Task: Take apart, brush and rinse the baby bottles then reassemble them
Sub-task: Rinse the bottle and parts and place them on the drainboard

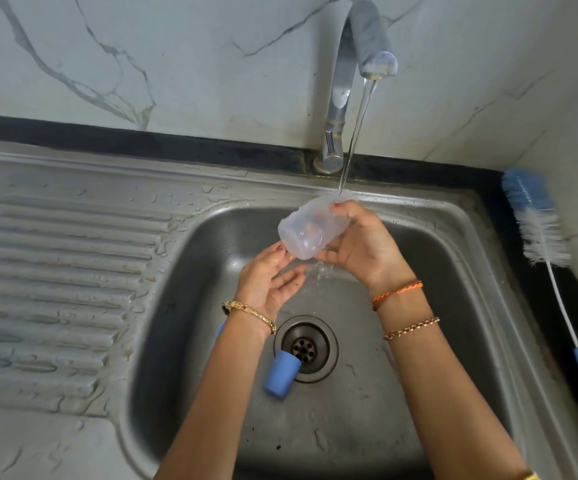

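Over the sink (419,237), under the running tap (341,98), the right hand (360,244) grasps a clear baby bottle (310,230), tilted on its side in the stream. Just below it, the left hand (270,282) lies released, palm up, fingertips touching the bottle's end. Near the drain (306,348) lies a blue cap (280,375). At right, on the dark worktop (509,216), rests a bottle brush (540,230).
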Available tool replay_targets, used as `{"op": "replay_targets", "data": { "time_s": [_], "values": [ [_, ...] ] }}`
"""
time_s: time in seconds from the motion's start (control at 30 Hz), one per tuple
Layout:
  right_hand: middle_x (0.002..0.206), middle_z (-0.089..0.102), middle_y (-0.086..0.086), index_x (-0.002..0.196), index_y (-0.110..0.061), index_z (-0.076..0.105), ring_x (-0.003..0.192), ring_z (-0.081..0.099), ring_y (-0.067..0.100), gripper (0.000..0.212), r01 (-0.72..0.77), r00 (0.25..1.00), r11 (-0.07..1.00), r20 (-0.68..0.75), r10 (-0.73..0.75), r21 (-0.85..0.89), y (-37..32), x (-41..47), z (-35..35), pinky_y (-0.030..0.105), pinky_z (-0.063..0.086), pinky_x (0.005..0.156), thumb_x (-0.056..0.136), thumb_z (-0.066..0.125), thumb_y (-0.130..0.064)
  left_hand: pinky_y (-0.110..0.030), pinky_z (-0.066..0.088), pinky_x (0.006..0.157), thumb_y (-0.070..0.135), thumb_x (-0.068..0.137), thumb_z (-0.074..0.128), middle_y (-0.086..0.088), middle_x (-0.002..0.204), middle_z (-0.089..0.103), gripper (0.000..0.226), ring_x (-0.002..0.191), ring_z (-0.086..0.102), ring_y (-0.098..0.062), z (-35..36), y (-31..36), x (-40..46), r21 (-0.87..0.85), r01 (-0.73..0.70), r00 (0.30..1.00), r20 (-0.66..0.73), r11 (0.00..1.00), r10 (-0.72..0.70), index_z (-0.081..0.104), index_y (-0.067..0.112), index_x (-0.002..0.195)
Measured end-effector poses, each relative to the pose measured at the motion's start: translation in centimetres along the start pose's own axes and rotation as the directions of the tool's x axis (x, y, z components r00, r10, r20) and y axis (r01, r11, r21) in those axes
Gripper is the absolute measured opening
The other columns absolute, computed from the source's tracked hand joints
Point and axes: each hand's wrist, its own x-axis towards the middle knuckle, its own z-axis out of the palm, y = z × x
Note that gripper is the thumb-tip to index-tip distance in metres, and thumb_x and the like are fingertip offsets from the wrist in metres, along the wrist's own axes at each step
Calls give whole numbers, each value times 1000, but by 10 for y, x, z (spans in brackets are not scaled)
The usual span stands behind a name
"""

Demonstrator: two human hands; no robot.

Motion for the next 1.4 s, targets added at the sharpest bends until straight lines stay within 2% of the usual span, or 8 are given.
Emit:
{"op": "replay_targets", "data": {
  "time_s": [0.23,0.33,0.73,0.87,0.97,1.07,1.23,1.4],
  "values": [
    [101,54,-2,122,-18,47,96,55,17,67,293,953,846,62,-298,-445,-5,-9,12,30,50,81,59,66,-1,-28,54,70,3,93,41,-10,86,66,18,81,63,-21,2,-2,0,-56,59,997,51,997,-56,58,6,93],
    [107,54,-3,127,-14,46,106,54,24,84,342,919,710,61,-390,-615,-2,-9,16,40,48,93,47,68,-24,-28,53,77,6,96,37,-13,94,66,23,88,63,-21,0,0,-1,-100,77,992,107,992,-66,57,1,104],
    [100,50,-19,119,-18,47,101,55,17,56,374,835,472,69,-546,-798,6,-21,3,42,50,89,71,74,-9,-31,51,78,17,95,44,-11,101,66,25,89,63,-22,0,-2,0,-8,87,989,121,996,-85,58,6,112],
    [119,56,1,126,-13,47,107,55,23,60,301,762,290,46,-646,-908,7,-18,1,41,47,90,73,75,-18,-31,52,74,18,94,48,-6,107,64,19,90,62,-23,0,-5,1,55,79,995,64,995,-83,59,12,109],
    [112,57,-2,124,-13,48,102,58,21,61,346,804,415,38,-593,-842,6,-15,4,41,51,87,71,77,-19,-31,51,71,19,94,49,-5,103,63,16,87,62,-23,-1,-7,0,40,73,997,22,997,-74,58,12,104],
    [115,60,3,124,-13,50,103,60,24,62,275,803,405,-24,-596,-872,8,-14,-2,46,51,86,69,78,-20,-30,50,71,19,93,50,-6,103,63,19,87,60,-23,-2,-6,1,25,49,998,-26,998,-48,58,10,107],
    [108,58,-1,129,-15,43,103,59,21,66,294,887,703,-89,-453,-648,10,-17,0,40,53,88,73,76,-10,-31,51,71,31,96,45,-6,97,65,23,89,61,-21,3,-6,-1,29,-14,1000,6,999,14,61,14,99],
    [115,58,12,117,-12,53,92,64,24,32,-3,963,997,-268,-18,-77,21,-16,-8,31,58,69,87,60,-20,-26,51,82,28,93,51,3,111,63,24,103,60,-12,8,-12,-3,300,-286,954,5,910,299,60,21,115]
  ]
}}
